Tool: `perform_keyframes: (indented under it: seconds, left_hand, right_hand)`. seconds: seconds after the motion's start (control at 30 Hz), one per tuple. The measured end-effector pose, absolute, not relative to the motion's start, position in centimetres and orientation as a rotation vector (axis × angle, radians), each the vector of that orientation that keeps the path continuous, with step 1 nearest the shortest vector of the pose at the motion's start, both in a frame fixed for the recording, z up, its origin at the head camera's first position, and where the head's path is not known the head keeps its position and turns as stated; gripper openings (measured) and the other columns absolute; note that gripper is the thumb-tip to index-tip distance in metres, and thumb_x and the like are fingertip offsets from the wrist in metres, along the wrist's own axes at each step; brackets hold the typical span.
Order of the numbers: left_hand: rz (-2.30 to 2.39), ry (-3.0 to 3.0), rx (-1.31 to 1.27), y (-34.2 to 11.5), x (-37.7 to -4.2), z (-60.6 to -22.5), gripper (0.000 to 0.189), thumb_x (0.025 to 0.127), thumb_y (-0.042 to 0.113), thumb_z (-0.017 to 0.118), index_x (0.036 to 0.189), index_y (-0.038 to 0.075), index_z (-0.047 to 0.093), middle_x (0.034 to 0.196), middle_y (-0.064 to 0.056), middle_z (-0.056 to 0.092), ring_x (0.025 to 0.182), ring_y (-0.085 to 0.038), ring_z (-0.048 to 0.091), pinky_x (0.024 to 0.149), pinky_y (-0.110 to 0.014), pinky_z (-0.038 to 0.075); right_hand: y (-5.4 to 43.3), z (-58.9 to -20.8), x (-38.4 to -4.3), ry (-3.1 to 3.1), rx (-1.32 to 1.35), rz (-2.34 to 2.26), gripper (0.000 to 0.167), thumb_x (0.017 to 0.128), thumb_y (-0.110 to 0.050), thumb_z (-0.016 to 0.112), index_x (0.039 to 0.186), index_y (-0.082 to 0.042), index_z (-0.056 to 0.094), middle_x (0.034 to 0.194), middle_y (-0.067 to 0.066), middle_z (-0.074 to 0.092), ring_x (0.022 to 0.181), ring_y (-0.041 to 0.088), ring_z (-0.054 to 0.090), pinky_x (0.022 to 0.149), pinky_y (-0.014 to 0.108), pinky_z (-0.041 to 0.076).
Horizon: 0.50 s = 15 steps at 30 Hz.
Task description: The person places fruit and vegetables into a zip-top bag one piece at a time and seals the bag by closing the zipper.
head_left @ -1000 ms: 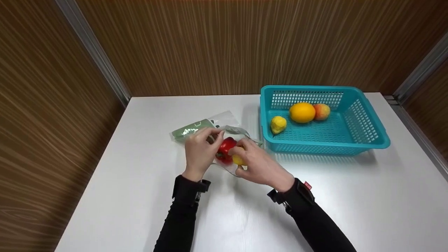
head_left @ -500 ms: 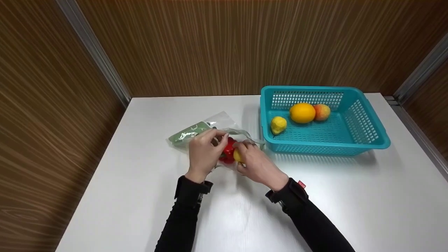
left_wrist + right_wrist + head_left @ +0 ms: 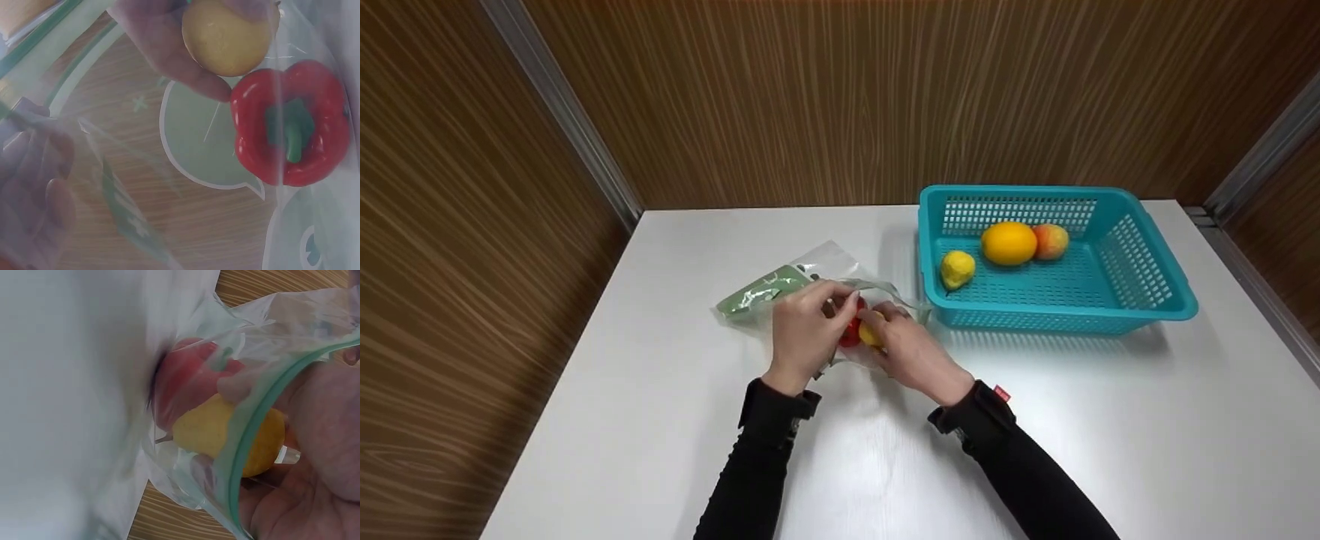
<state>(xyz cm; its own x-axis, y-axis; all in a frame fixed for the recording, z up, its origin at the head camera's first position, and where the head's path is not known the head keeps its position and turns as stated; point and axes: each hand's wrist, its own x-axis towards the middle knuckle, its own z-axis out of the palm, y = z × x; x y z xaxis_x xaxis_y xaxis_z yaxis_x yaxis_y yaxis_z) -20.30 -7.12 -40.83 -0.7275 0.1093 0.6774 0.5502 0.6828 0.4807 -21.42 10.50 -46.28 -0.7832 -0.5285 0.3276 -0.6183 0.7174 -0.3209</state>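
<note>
A clear zip bag (image 3: 831,260) with green print lies mid-table, its mouth spread toward the right. With thumb and fingertips my left hand (image 3: 804,330) pinches the rim of that bag. My right hand (image 3: 921,358) reaches into the mouth and grips a yellow pear (image 3: 205,424), whose stem points deeper into the bag. Right beside the pear, inside the bag, is a red bell pepper (image 3: 256,115) with a green stem. From the head view the left hand covers part of the pepper, and the right fingers cover much of the pear.
To the right of the bag stands a turquoise basket (image 3: 1057,319). It holds a yellow pear-like fruit (image 3: 958,270), an orange-yellow oval fruit (image 3: 1009,243) and a peach (image 3: 1051,241). Wood-grain panels (image 3: 840,105) enclose the white table (image 3: 660,450) at the back and sides.
My left hand has shifted a little to the right, covering more of the pepper. The bag's printed end has slid slightly left, and the pear sits deeper in the bag's mouth.
</note>
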Motion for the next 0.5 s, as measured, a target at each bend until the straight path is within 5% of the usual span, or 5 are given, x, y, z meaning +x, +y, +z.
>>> perform_keyframes:
  seconds: [0.23, 0.5]
  left_hand:
    - [-0.927, -2.286, -0.508, -7.02, -20.26, -40.85, 0.008, 0.093, 0.014, 0.077, 0.091, 0.007, 0.080, 0.081, -0.004, 0.079, 0.067, -0.017, 0.071, 0.060, -0.027, 0.055]
    - [-0.937, -2.283, -0.505, -6.99, -20.41, -41.15, 0.007, 0.092, 0.013, 0.077, 0.090, 0.007, 0.081, 0.079, -0.004, 0.078, 0.066, -0.017, 0.071, 0.060, -0.027, 0.056]
  right_hand:
    - [10.62, -47.10, -21.73, -2.666, 0.932, 0.605, 0.069, 0.093, -0.012, 0.080, 0.152, -0.001, 0.047, 0.134, 0.026, 0.064, 0.105, 0.037, 0.071, 0.096, 0.046, 0.063]
    - [10.85, -46.91, -21.81, -2.642, 0.914, 0.632, 0.070, 0.090, -0.025, 0.083, 0.149, -0.004, 0.052, 0.128, 0.025, 0.066, 0.105, 0.037, 0.070, 0.095, 0.048, 0.064]
